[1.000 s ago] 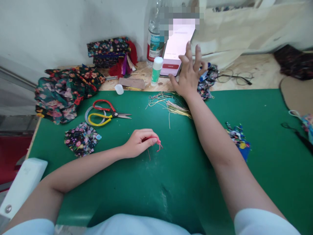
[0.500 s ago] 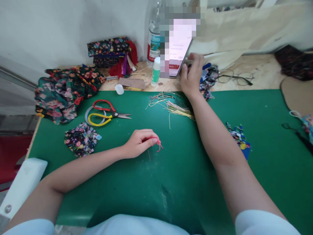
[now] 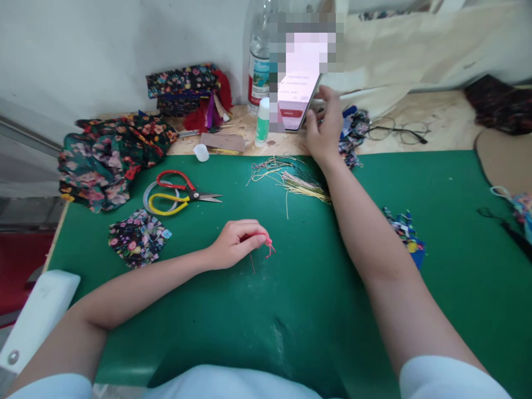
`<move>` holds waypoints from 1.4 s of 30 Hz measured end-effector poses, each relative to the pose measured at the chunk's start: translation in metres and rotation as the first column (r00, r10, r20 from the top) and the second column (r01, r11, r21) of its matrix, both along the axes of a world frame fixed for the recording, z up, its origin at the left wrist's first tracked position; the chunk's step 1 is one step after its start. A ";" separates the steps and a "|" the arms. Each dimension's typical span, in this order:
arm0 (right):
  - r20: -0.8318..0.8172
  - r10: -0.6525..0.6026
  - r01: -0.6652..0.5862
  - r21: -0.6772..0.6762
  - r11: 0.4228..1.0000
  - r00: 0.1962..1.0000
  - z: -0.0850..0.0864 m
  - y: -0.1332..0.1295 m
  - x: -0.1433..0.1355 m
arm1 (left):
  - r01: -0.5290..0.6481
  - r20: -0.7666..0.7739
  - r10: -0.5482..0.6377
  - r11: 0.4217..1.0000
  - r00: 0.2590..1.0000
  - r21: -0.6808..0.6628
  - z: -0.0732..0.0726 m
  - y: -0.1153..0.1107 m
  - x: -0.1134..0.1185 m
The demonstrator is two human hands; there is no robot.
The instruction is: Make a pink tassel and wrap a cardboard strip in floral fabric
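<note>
My left hand [image 3: 241, 243] rests over the green mat [image 3: 233, 321], its thumb and fingers pinched on pink cord [image 3: 269, 244]. A small knot and loose ends stick out past the fingertips, and a thin strand hangs below the palm. My right hand [image 3: 326, 130] is reached out to the right edge of a lit smartphone [image 3: 293, 102], which stands tilted near a bottle. Its thumb and forefinger are apart at the phone's side; whether they touch it is unclear. Below that hand lies a bundle of pale yellow cords [image 3: 299, 185].
Scissors [image 3: 183, 194] with red and yellow handles lie left, near a floral fabric piece [image 3: 139, 237]. Farther back are a glue stick [image 3: 262, 122], its cap [image 3: 201, 152], a water bottle [image 3: 260, 72] and floral cloth [image 3: 100, 166]. Eyeglasses [image 3: 399, 132] lie at the back right.
My right hand's fingers have shifted slightly at the phone's edge, and the phone appears turned a little leftward. My left hand keeps its pinch on the pink cord. The view has moved slightly.
</note>
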State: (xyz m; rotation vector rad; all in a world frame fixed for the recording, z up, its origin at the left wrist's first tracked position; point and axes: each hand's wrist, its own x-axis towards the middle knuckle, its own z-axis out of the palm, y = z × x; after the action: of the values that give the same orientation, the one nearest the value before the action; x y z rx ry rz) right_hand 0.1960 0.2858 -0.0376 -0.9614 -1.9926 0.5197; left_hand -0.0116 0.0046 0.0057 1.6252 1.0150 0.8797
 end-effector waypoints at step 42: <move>0.040 -0.090 0.088 0.034 0.996 0.995 0.030 -0.043 -0.009 | -0.008 0.012 0.008 1.000 1.000 -0.013 0.000 0.000 0.000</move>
State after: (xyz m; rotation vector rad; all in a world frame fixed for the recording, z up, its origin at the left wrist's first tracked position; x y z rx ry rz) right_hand 0.1874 0.2426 -0.0075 -1.0438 -1.9791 0.4206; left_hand -0.0112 0.0047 0.0059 1.6042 1.0180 0.8850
